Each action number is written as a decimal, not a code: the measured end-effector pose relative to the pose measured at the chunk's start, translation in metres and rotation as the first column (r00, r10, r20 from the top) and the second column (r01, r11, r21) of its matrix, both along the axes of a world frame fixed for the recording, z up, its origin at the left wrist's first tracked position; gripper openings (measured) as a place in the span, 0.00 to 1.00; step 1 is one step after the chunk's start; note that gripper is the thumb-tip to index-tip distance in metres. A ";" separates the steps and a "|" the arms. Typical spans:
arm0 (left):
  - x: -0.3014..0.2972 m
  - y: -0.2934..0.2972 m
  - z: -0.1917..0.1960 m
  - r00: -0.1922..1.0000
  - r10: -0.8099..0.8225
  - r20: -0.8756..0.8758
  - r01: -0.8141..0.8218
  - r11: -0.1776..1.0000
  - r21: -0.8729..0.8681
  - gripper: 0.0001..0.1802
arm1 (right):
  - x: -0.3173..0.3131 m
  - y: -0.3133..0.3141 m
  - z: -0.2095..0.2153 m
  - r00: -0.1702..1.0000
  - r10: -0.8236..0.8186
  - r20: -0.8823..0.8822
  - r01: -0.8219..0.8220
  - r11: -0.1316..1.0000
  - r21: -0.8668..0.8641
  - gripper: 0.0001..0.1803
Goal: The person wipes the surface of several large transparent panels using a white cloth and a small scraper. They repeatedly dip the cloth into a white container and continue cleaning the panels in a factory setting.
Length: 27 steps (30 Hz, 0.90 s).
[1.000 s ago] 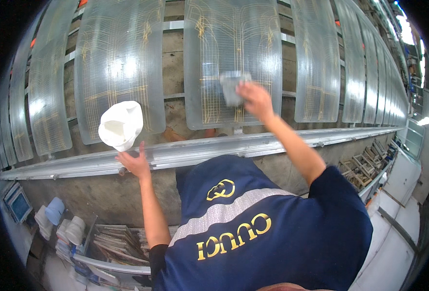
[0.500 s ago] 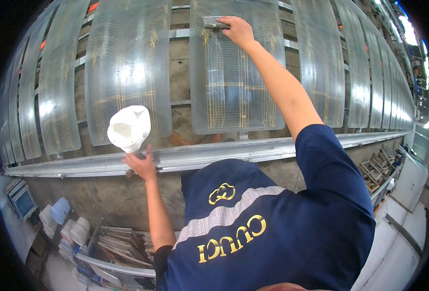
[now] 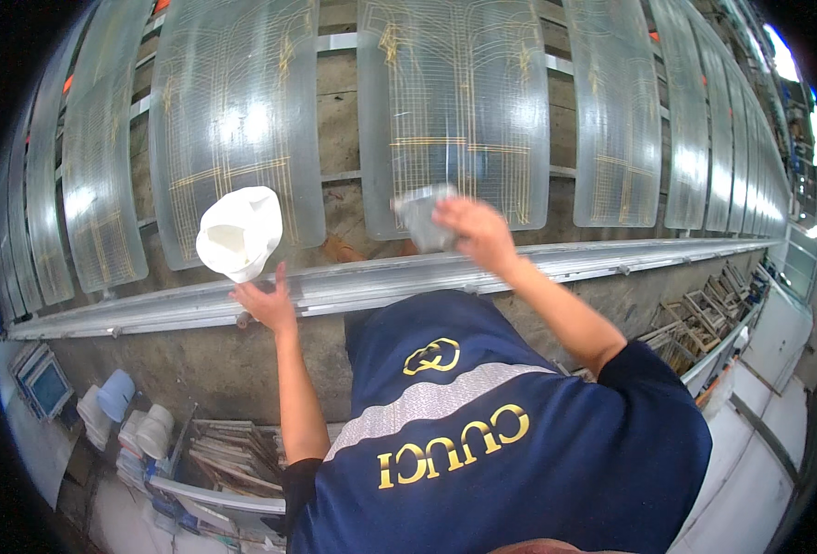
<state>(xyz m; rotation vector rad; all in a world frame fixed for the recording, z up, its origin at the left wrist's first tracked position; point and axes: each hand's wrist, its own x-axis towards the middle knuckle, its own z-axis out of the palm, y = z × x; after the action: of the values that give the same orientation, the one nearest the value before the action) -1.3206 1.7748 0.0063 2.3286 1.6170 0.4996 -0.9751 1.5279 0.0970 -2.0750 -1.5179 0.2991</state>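
Observation:
At the lower end of a glassy, grid-lined panel, a white open-topped container (image 3: 239,234) overhangs the panel's edge. My left hand (image 3: 266,305) is just below it, thumb up against its underside and fingers curled to the left. Its grip appears to be on the container, though the handle part is hidden. A small brown knob-like end shows beneath the fingers. In my right hand (image 3: 478,233) is a flat grey scraper (image 3: 427,217), smeared by motion, over the lower edge of the middle panel (image 3: 464,111), which carries yellowish lines.
A long metal rail (image 3: 399,284) runs across in front of me. Similar panels (image 3: 616,138) lie side by side on crossbars, with gaps between them. Behind me are stacked wooden frames (image 3: 228,457), white buckets (image 3: 154,432) and more frames (image 3: 685,323) at the right.
My right hand has drawn the scraper from the far part of the middle panel down to its near edge, and the arm is now bent. The left hand and container have barely shifted.

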 end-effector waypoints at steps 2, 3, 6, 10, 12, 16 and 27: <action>-0.004 -0.001 0.002 1.000 0.019 -0.002 -0.019 0.999 -0.042 0.48 | 0.070 0.035 -0.004 0.993 -0.067 0.101 0.058 0.995 0.085 0.33; -0.003 0.000 0.002 1.000 0.011 0.006 -0.010 0.999 -0.043 0.48 | 0.116 0.058 -0.008 0.981 -0.118 0.157 0.098 0.987 0.129 0.33; 0.004 0.001 0.001 0.999 -0.007 0.038 0.007 1.000 -0.020 0.48 | 0.232 0.117 -0.005 0.954 -0.248 0.167 0.250 0.968 0.005 0.27; 0.011 0.006 0.003 0.998 -0.029 0.052 0.027 0.999 0.029 0.46 | 0.277 0.136 -0.030 0.953 -0.232 0.197 0.246 0.968 -0.048 0.28; 0.008 0.004 0.004 0.998 -0.031 0.046 0.030 0.999 0.026 0.45 | 0.242 0.107 -0.048 0.968 -0.203 0.147 0.209 0.978 -0.028 0.32; -0.002 0.001 0.003 1.000 -0.023 0.009 0.023 1.000 0.013 0.45 | 0.094 -0.007 -0.049 0.991 -0.074 0.108 0.084 0.992 -0.092 0.41; 0.002 0.003 0.000 0.999 -0.036 0.029 0.036 0.999 0.026 0.43 | 0.135 0.011 -0.005 0.964 -0.174 0.201 0.169 0.985 0.044 0.36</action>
<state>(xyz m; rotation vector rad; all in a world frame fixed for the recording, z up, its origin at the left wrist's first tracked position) -1.3190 1.7776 0.0059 2.3527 1.5618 0.5467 -0.8404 1.5394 0.0920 -2.2549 -1.4337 0.0002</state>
